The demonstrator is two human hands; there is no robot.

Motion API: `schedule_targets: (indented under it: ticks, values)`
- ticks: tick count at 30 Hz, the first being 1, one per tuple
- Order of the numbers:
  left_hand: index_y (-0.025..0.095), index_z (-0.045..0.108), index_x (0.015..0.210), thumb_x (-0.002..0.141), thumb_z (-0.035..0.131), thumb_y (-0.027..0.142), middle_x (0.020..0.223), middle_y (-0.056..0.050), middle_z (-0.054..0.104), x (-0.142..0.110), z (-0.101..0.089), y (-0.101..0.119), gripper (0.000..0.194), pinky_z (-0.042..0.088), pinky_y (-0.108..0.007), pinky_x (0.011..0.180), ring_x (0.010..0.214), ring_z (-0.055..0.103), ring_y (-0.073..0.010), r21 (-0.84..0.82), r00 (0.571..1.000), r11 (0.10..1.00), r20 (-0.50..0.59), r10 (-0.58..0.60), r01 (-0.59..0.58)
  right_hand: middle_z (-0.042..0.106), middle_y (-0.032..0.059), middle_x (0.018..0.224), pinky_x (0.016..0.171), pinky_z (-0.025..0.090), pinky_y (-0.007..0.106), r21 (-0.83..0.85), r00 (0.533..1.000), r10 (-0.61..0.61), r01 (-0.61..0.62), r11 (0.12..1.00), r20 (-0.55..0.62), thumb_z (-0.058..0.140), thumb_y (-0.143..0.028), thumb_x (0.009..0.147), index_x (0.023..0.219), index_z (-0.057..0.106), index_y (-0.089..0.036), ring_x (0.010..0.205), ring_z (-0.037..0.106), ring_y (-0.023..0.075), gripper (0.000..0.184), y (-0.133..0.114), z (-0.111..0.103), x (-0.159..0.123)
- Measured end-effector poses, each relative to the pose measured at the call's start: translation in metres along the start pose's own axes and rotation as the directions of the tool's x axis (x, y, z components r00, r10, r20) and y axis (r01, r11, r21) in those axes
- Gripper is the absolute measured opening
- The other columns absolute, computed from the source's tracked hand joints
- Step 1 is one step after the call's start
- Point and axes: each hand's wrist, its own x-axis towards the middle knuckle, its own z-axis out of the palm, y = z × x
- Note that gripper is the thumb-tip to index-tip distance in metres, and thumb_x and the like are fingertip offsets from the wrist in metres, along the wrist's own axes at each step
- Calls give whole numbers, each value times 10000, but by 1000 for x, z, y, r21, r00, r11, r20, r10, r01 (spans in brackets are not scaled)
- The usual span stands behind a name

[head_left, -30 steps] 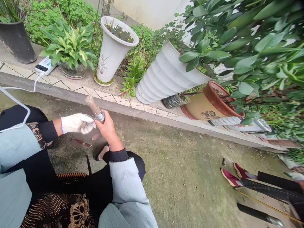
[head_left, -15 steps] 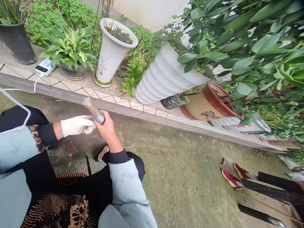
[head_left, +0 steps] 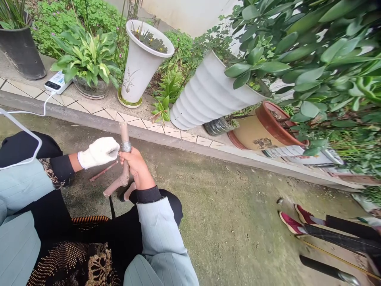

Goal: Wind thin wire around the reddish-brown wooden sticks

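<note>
My bare right hand (head_left: 137, 165) is wrapped round a pale brown forked branch (head_left: 123, 174), which stands roughly upright with its lower end bent to the left. Silvery wire (head_left: 126, 146) is wound in a tight band round the branch, just above my right fingers. Close to that band on the left, my left hand (head_left: 99, 152) is closed in a white knit glove. What it grips, if anything, cannot be made out. A thin reddish stick (head_left: 103, 171) shows at a slant below the glove; whether it hangs or lies on the ground is unclear.
A low tiled ledge (head_left: 110, 113) runs ahead, carrying a white flared pot (head_left: 132, 75), a ribbed white planter (head_left: 205, 95) and a white device (head_left: 58, 82) with a cable. Another person's legs and red shoes (head_left: 290, 222) are at right, near a dark-handled tool (head_left: 321, 268).
The branch has swung more upright, and its lower bent part now shows. My left glove has moved slightly up and closed into a fist. The reddish stick has turned to a slant, shifting right.
</note>
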Motion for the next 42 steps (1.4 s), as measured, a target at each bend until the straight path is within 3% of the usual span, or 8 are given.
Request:
schedule_targets:
  ticks: [5, 11, 14, 18, 26, 33, 38, 42]
  values:
    - [149, 629, 701, 783, 500, 204, 738, -82, 629, 2, 2, -4, 163, 435, -311, 706, 718, 568, -206, -119, 999, 992, -11, -33, 31, 486, -71, 534, 438, 375, 194, 128, 998, 8, -16, 992, 64, 673, -164, 546, 716, 484, -171, 472, 428, 58, 254, -5, -1, -3]
    - [173, 647, 857, 755, 525, 210, 846, -28, 675, -3, 8, -6, 163, 443, -263, 746, 784, 597, -177, -446, 958, 849, 93, -271, 284, 530, -83, 581, 444, 387, 195, -94, 988, -115, 105, 990, -105, 651, -205, 590, 811, 485, -187, 443, 427, 52, 278, -7, -5, 0]
    - [163, 644, 834, 729, 572, 236, 777, -21, 655, -3, 5, -4, 147, 452, -254, 682, 717, 576, -162, -644, 925, 670, 190, -328, 369, 517, -88, 587, 452, 381, 201, -220, 977, -169, 139, 966, -127, 640, -247, 620, 831, 488, -194, 445, 429, 59, 265, -4, -6, 3]
    - [132, 613, 733, 760, 593, 276, 565, -5, 561, -1, 0, 2, 148, 410, -233, 525, 514, 492, -114, -865, 887, 269, 335, -319, 424, 526, -76, 638, 500, 394, 214, -392, 962, -246, 182, 902, -119, 624, -286, 650, 885, 514, -197, 499, 450, 77, 274, -2, -8, 7]
    - [135, 591, 623, 763, 665, 291, 466, -5, 495, 1, 4, -4, 222, 355, -227, 431, 431, 444, -101, -840, 810, -46, 534, -242, 540, 618, -10, 829, 684, 446, 269, -585, 938, -338, 229, 778, -82, 609, -285, 675, 1016, 570, -175, 713, 536, 141, 360, -1, -7, 6]
    - [109, 640, 703, 731, 699, 260, 492, -21, 516, -1, 4, -8, 165, 370, -243, 435, 445, 474, -119, -760, 763, -170, 643, -63, 627, 627, -8, 845, 718, 449, 271, -629, 919, -393, 307, 714, 1, 610, -272, 690, 1015, 580, -176, 754, 542, 149, 340, -7, -5, 1]
    - [123, 611, 747, 732, 649, 224, 572, -48, 593, -5, 14, -11, 108, 457, -291, 519, 502, 547, -156, -694, 732, -355, 680, -39, 626, 624, -3, 853, 725, 452, 270, -623, 915, -403, 331, 709, 27, 613, -281, 704, 1039, 571, -174, 755, 544, 147, 354, -7, -5, -1]
    - [111, 589, 807, 795, 583, 235, 615, -62, 626, -9, 12, -12, 125, 469, -311, 558, 531, 577, -171, -665, 723, -384, 690, 11, 640, 633, 6, 899, 753, 450, 274, -601, 899, -434, 376, 706, 52, 612, -289, 719, 1066, 560, -175, 783, 558, 151, 368, -8, -5, -3]
